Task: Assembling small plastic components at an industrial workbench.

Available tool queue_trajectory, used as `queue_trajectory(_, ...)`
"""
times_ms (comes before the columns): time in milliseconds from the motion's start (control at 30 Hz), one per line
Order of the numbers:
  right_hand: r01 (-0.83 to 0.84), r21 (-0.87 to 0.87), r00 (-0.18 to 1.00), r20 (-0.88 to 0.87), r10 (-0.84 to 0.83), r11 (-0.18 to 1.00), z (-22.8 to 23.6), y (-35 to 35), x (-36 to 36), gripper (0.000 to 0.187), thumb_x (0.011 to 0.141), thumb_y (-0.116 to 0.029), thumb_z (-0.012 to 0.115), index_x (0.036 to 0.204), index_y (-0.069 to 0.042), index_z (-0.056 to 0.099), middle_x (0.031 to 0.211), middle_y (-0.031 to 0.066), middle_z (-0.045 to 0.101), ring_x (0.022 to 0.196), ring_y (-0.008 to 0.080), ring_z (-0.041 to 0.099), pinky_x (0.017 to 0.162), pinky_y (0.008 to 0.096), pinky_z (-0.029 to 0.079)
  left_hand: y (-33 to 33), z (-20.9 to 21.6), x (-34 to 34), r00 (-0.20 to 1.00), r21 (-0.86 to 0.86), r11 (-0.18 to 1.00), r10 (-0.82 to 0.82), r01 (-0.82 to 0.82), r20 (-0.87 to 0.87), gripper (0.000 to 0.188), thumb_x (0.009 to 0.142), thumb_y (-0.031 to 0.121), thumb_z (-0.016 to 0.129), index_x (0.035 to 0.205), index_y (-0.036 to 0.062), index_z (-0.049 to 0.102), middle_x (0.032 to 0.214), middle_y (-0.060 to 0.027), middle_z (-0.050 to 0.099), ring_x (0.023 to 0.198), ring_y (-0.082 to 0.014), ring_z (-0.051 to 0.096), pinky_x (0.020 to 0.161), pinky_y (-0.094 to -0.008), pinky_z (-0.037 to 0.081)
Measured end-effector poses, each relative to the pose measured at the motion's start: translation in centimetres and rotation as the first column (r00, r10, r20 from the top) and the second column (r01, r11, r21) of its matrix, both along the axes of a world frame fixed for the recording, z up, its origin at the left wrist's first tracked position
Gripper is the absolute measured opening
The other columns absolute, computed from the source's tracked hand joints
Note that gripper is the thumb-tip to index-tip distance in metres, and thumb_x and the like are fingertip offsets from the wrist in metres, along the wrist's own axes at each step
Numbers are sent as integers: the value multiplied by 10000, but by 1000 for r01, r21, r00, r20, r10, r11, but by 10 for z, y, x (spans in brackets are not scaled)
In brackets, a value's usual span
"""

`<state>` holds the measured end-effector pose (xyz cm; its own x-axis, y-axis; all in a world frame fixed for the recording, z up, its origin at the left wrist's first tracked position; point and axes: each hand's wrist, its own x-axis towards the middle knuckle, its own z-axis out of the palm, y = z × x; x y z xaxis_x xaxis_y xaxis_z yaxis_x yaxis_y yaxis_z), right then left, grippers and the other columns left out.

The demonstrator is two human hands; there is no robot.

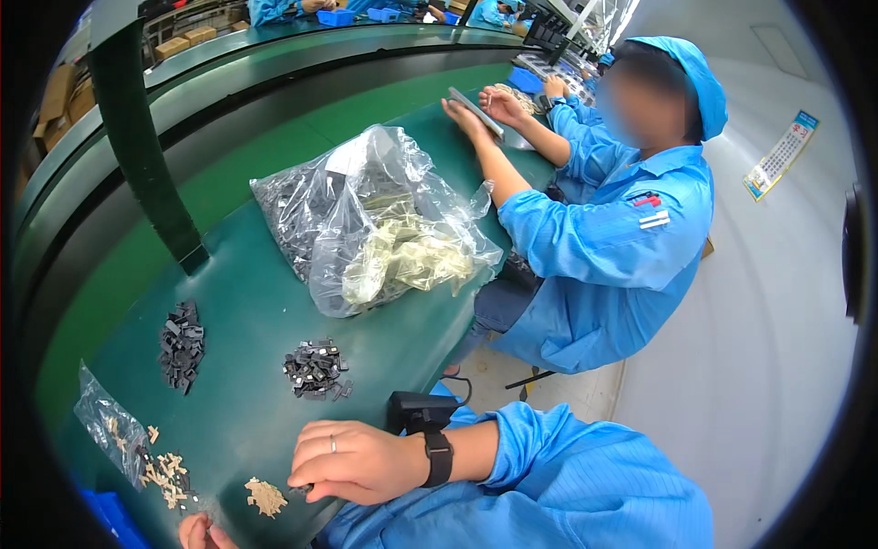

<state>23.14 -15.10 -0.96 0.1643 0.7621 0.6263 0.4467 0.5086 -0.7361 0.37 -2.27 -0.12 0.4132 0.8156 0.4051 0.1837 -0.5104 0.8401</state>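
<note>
My right hand (358, 460), with a ring and a dark wrist strap, is closed in a pinch on a small black plastic part (302, 490) above the green table. At the bottom edge only the fingertips of my left hand (203, 532) show; they are drawn together, and what is between them is too small to make out. Between the two hands lies a small heap of beige pieces (265, 497). A looser scatter of beige bits (167, 478) is beside the left hand, by a clear plastic bag (110, 423). Farther off are two piles of black parts, one left (183, 348) and one middle (315, 369).
Large clear bags (366, 220) of dark parts stand on the green table (247, 311). A dark upright post (146, 146) rises at the left, a blue bin (112, 517) below it. On the right a co-worker in blue (604, 229) holds a flat grey panel (477, 112).
</note>
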Motion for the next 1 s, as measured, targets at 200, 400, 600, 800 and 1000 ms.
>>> queue_trajectory(200, 353, 14, 898, 277, -343, 935, 17, -24, 38, 211, 793, -82, 750, 969, -31, 645, 896, 105, 666, 782, 305, 630, 669, 392, 505, -9, -5, -2, 998, 28, 998, 53, -52, -18, 123, 878, -76, 628, 998, -101, 645, 1024, -176, 644, 924, -263, 622, 844, -350, 512)
queue_trajectory(400, 638, -115, 758, 266, -595, 762, 15, -39, 75, 275, 735, 47, 752, 1000, 5, 691, 969, 145, 652, 843, 250, 637, 732, 321, 515, -2, -21, 4, 995, -37, 999, 0, 4, 98, 138, 894, -64, 548, 1011, -59, 621, 1044, -166, 608, 929, -227, 565, 818, -306, 448)
queue_trajectory(600, 597, -217, 788, 340, -514, 772, 2, -17, 73, 259, 772, 39, 713, 1025, -13, 700, 1083, 138, 634, 994, 282, 607, 856, 349, 488, 0, -25, 2, 993, -79, 997, -14, 23, 113, 144, 906, -65, 546, 1027, -60, 624, 1067, -161, 606, 946, -199, 572, 844, -291, 453)
queue_trajectory(800, 555, -315, 827, 303, -473, 770, 2, 7, 74, 185, 853, 10, 650, 1035, -2, 683, 1096, 143, 633, 1025, 303, 600, 906, 361, 466, 0, -24, 2, 996, -83, 996, -34, 41, 79, 141, 897, -60, 563, 1021, -51, 629, 1051, -156, 609, 915, -189, 569, 830, -278, 447)
queue_trajectory(1000, 542, -353, 814, 446, -372, 763, 4, 17, 82, 171, 889, 5, 566, 1026, 38, 662, 1103, 165, 637, 1016, 338, 599, 903, 389, 469, 0, -22, 7, 999, -98, 995, -27, 32, 45, 159, 826, -96, 615, 977, -55, 644, 953, -178, 641, 863, -247, 603, 757, -317, 478)
